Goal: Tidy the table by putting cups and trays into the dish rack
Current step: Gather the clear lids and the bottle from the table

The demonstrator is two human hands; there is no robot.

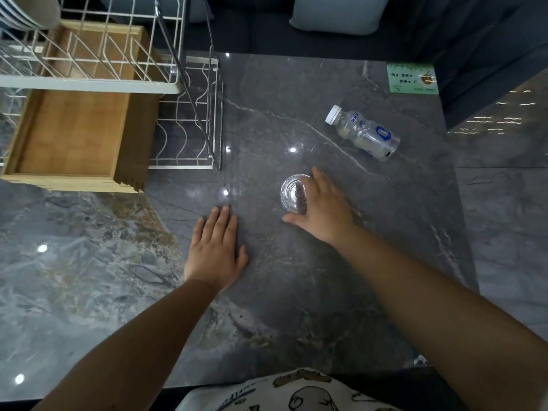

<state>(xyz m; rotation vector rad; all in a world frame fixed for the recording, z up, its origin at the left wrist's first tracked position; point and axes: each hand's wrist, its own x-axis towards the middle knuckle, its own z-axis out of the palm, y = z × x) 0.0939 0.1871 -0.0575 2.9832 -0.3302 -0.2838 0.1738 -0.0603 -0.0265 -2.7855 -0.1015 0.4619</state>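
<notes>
**Right hand on glass cup, left hand flat on tabletop**

- Tabletop (296, 292): dark grey marble with pale veins, glossy, spotted with light reflections. Fills most of the view.
- Dish rack (189, 114): white wire, two tiers, at 10 o'clock on the tabletop. The right-hand part of the lower tier shows bare wire slots.
- Wooden trays (74, 137): several, standing on edge together in the lower tier, finger-jointed corners facing the camera. Another wooden piece shows behind the upper wires.
- Plates (17, 10): stacked edges just visible at the far 10 o'clock corner, upper tier.
- Left hand (215, 247): near centre, palm down, fingers straight and together, resting flat on the tabletop. Grip open, nothing in it.
- Right hand (323, 207): at 1 o'clock from the left hand. Fingers and thumb curve round the right side of the cup; grip part closed on it.
- Plastic bottle (363, 133): clear, white cap, blue label, lying on its side at 1 o'clock, well apart from the cup.
- Glass cup (292, 192): clear, upright on the tabletop, just right of centre, outside the rack, seen from above.
- Green card (412, 78): at the tabletop's far edge, 1 o'clock; print too small to read.
</notes>
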